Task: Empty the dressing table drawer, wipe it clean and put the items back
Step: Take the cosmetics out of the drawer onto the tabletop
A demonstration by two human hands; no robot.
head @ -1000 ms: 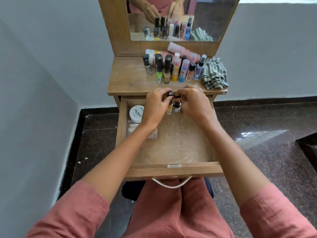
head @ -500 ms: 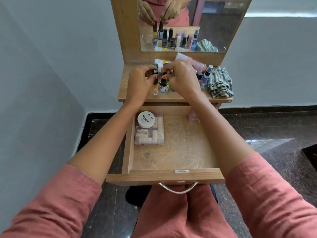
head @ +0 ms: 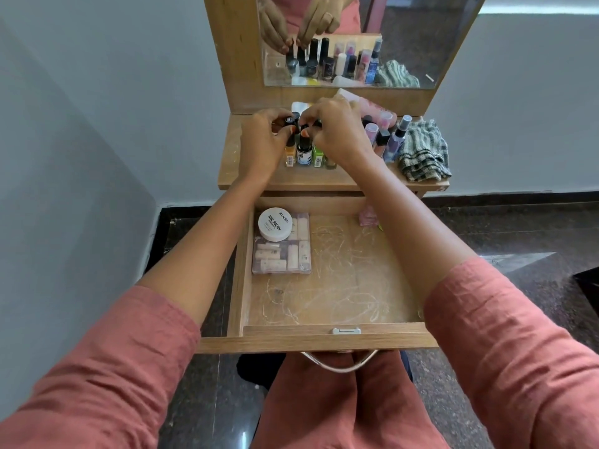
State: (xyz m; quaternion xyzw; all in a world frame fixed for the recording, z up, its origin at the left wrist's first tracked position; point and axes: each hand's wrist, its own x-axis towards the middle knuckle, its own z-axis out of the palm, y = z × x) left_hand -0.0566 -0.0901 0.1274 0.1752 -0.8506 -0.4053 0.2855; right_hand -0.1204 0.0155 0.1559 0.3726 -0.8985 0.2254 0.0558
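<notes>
The wooden drawer (head: 317,341) is pulled out over my lap. Inside it a white round jar (head: 275,223) rests on a clear case of small tubes (head: 282,257) at the back left, and a pink bottle (head: 369,216) stands at the back right. Both hands are up on the tabletop (head: 241,166). My left hand (head: 262,142) pinches the cap of an orange nail polish bottle (head: 289,154). My right hand (head: 338,132) pinches the black cap of a pale blue nail polish bottle (head: 304,153). Both bottles stand on the tabletop beside a green one (head: 318,157).
A row of more bottles and tubes (head: 384,134) stands behind my hands, partly hidden. A folded striped cloth (head: 423,152) lies at the table's right end. The mirror (head: 405,43) rises at the back. Grey walls and a dark stone floor (head: 518,228) surround the table.
My hands carried two small bottles up out of the drawer's back to the tabletop and lowered them in front of the row. The jar and case are now uncovered.
</notes>
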